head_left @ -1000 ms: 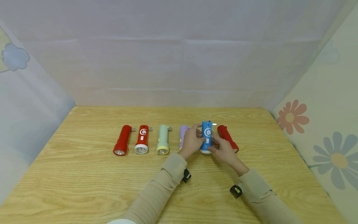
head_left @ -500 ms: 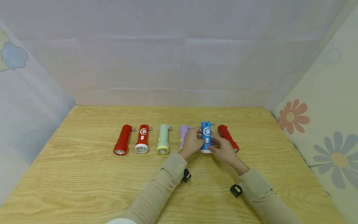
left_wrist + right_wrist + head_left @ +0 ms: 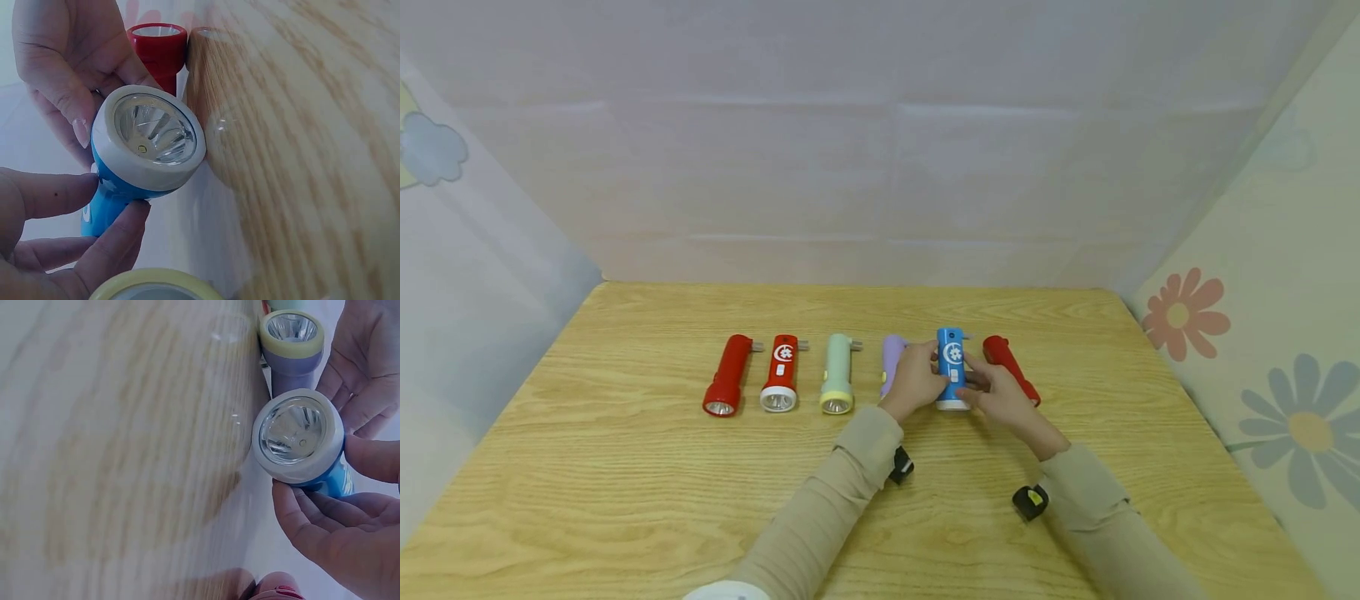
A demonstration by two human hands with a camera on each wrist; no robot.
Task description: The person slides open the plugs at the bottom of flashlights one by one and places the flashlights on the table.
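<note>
Between both hands is a blue flashlight [image 3: 951,371] with a white head, a white moon-and-flower print and a switch facing up. My left hand [image 3: 914,379] grips its left side by thumb and fingers, and my right hand [image 3: 1002,400] holds the right side. Metal plug prongs stick out near its tail. In the left wrist view, the white rim [image 3: 107,147] is right at the tabletop, lens toward the camera. A lilac flashlight [image 3: 892,357] lies just left, partly hidden by my left hand. To the right rests a slanted red flashlight [image 3: 1006,362].
Farther left in the row lie a mint flashlight [image 3: 838,362] with a yellow head, a red one with a white rim [image 3: 778,398], and an all-red one [image 3: 730,373]. The wooden table [image 3: 647,500] meets a pale backdrop [image 3: 880,192] behind and on both sides.
The blue flashlight has shifted slightly left, and its tail has come down a little, with the prongs showing less. Both hands keep their hold; the other flashlights stay put.
</note>
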